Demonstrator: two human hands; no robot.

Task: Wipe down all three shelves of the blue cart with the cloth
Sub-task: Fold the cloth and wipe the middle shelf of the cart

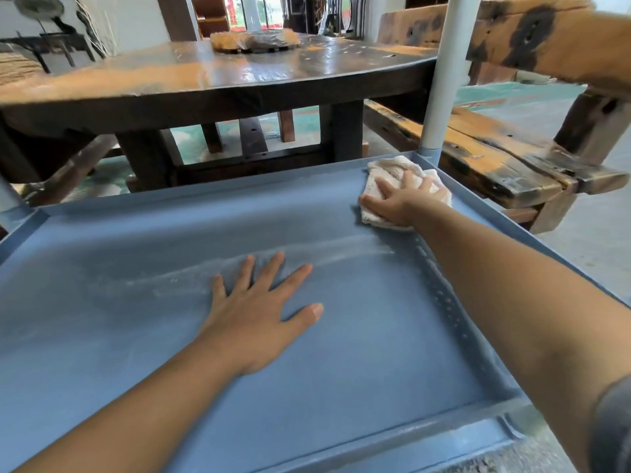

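A blue cart shelf (143, 339) with a raised rim fills the lower view. A pale streak of dust or moisture crosses its middle. In the far right corner lies a crumpled white cloth (386, 172), and my right hand (403, 199) presses flat on top of it with fingers spread. My left hand (263, 312) rests palm down on the bare shelf near the middle, fingers apart, holding nothing. A grey-white cart post (444, 80) rises from the far right corner just behind the cloth. Any other shelves of the cart are out of view.
A dark wooden table (218, 80) stands just beyond the shelf's far edge, with a round woven object (254, 40) on it. A rough wooden bench (495, 155) sits to the right of the cart. Pale floor (580, 247) shows at right.
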